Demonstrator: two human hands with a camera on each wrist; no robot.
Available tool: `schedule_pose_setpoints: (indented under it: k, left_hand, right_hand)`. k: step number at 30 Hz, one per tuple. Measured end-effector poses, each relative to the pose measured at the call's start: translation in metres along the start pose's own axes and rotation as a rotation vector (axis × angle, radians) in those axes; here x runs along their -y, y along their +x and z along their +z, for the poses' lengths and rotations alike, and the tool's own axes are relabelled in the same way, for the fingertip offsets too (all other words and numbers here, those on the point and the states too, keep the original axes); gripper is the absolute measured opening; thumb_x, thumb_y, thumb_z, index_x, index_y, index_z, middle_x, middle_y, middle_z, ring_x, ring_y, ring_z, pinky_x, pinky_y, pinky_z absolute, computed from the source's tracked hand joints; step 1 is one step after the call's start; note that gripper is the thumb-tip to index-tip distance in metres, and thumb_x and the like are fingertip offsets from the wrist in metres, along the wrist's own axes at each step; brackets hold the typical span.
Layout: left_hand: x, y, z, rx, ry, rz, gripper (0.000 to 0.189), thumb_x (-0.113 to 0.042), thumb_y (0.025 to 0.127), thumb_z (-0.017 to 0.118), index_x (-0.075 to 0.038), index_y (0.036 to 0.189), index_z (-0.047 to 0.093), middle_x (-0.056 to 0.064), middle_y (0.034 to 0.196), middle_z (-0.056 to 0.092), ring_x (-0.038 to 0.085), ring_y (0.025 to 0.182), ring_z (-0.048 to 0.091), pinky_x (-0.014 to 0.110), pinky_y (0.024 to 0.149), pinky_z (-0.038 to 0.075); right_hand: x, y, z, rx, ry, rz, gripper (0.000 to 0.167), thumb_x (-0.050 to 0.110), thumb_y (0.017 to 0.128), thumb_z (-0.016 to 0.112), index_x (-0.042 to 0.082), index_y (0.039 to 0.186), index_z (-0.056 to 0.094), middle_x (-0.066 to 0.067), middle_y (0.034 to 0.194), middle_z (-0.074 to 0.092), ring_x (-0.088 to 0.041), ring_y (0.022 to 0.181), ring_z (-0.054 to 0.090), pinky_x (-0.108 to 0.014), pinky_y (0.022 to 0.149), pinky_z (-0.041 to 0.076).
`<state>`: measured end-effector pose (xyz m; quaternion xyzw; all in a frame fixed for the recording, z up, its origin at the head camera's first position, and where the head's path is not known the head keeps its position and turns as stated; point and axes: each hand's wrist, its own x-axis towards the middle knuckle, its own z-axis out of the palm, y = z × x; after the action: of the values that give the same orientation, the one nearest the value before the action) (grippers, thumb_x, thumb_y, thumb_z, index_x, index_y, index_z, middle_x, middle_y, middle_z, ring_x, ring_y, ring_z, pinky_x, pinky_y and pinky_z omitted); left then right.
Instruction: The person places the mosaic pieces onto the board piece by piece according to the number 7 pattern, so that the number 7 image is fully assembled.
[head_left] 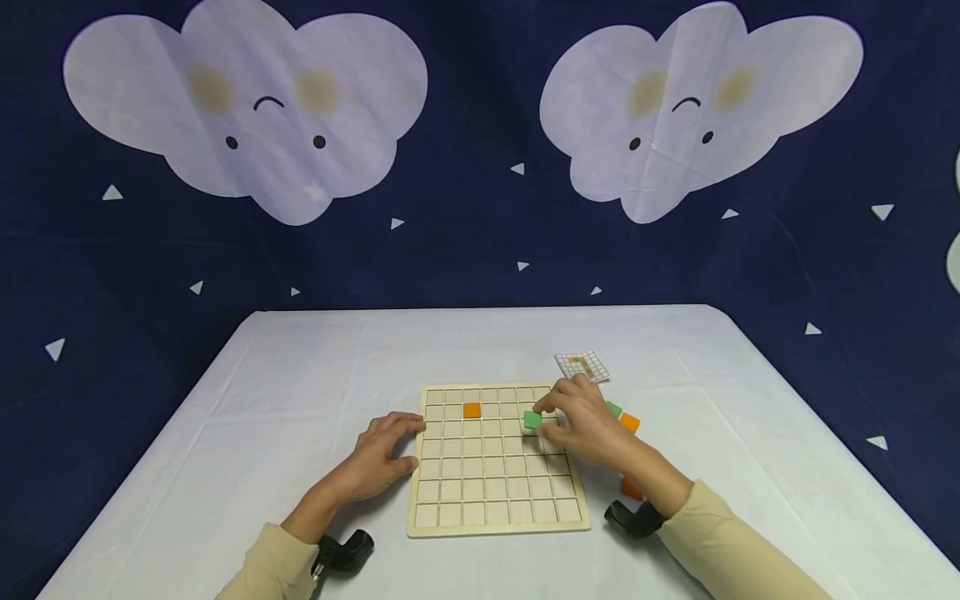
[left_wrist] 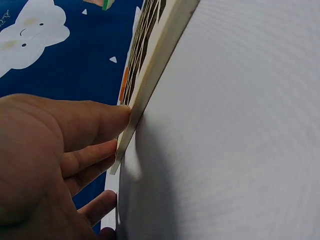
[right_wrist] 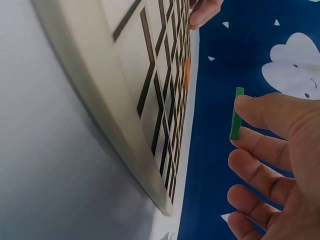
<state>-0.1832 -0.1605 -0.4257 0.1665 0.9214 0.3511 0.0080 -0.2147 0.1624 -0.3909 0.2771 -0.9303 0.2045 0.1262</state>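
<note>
A wooden grid board point(head_left: 498, 530) lies on the white table, with one orange tile point(head_left: 472, 410) in a cell of its upper left part. My left hand point(head_left: 375, 462) rests against the board's left edge. In the left wrist view its thumb point(left_wrist: 100, 120) touches the rim, fingers extended. Thumb and index finger of my right hand point(head_left: 585, 423) pinch a green tile point(head_left: 532, 419) over the upper right of the grid. The right wrist view has this tile point(right_wrist: 237, 115) edge-on, held above the board, with the other fingers loosely bent.
A small patterned grid card point(head_left: 582, 365) lies behind the board's right corner. Right of the board, partly hidden by my right hand and forearm, are a loose green tile point(head_left: 615, 409), an orange tile point(head_left: 630, 422) and more orange point(head_left: 632, 488) nearer me.
</note>
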Motion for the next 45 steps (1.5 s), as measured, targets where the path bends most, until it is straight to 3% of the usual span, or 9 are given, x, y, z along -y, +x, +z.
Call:
schedule_pose_setpoints:
  k: [45]
  left_hand:
    - [0.001,0.001,0.002,-0.008,-0.019,-0.002,0.042,-0.005,0.080,0.067,-0.008,0.121,0.059,0.004,0.134,0.051,0.030,0.128,0.036,0.054,0.099,0.023]
  right_hand:
    - [0.009,0.040,0.022,0.060,0.038,0.006,0.024,0.023,0.077,0.073,0.013,0.098,0.072,0.002,0.089,0.061,-0.014,0.084,0.043,-0.031,0.076,0.030]
